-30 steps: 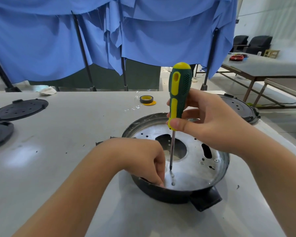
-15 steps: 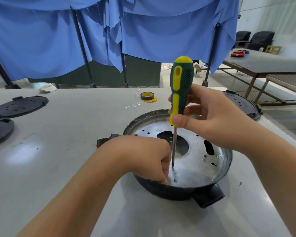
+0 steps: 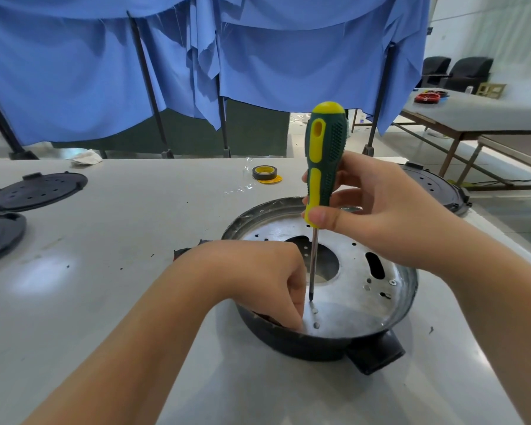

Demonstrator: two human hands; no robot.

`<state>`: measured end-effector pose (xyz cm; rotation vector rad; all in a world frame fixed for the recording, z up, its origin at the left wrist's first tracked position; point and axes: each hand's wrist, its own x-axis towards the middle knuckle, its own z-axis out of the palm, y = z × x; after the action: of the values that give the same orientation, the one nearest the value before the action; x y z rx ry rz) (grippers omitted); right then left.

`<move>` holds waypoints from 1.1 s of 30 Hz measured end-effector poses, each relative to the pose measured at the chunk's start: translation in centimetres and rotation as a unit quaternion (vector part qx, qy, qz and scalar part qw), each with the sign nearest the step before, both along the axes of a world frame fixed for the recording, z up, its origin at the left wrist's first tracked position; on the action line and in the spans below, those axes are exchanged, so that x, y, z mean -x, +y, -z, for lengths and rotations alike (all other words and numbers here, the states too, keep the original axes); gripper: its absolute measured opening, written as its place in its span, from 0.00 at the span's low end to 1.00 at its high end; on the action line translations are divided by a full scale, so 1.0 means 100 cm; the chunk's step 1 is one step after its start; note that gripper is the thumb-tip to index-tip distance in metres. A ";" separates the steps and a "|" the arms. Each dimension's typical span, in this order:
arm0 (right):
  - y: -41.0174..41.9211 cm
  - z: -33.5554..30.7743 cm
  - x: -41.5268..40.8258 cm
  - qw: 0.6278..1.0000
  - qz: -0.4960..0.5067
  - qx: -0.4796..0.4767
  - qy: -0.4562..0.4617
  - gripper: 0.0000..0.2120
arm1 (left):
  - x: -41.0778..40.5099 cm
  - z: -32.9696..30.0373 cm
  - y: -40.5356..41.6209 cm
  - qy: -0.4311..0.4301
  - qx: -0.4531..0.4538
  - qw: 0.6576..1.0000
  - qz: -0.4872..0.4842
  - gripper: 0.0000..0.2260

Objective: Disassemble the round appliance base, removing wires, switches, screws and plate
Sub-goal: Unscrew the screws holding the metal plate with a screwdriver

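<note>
The round appliance base (image 3: pixel 377 342) sits near-right on the table (image 3: pixel 105 240). The right hand (image 3: pixel 377 216) grips the upright screwdriver (image 3: pixel 322 167), tip on the metal plate (image 3: pixel 353 289). The left hand (image 3: pixel 258 280) curls fingers against the plate's near-left edge; what they hold is hidden.

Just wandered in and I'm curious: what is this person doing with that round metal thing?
They are taking apart a round appliance base. The right hand holds a green and yellow screwdriver upright, its tip at a screw in the metal plate. The left hand reaches into the base beside the tip.
</note>
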<state>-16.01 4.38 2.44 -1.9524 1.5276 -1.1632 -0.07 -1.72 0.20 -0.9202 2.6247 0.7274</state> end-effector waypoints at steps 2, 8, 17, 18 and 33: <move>0.000 0.000 0.000 1.000 -0.001 0.000 0.002 0.15 | 0.000 0.000 -0.001 0.001 -0.003 1.000 -0.002 0.04; 0.000 0.000 0.000 1.000 -0.007 -0.001 -0.011 0.16 | 0.001 0.002 -0.001 -0.008 0.013 1.000 -0.018 0.05; -0.001 0.001 0.002 1.000 -0.007 0.002 -0.011 0.18 | 0.005 0.003 0.001 -0.013 0.018 0.999 -0.038 0.06; -0.001 0.001 0.002 1.000 -0.007 0.003 -0.010 0.18 | 0.005 0.002 0.001 -0.012 0.019 0.999 -0.037 0.05; 0.006 -0.006 -0.001 0.991 -0.036 0.032 -0.122 0.14 | -0.014 -0.010 -0.015 0.042 -0.136 0.989 -0.035 0.05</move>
<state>-15.89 5.02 3.09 -1.8112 1.2978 -1.3771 1.36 -3.19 1.17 -0.9218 2.4881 1.1333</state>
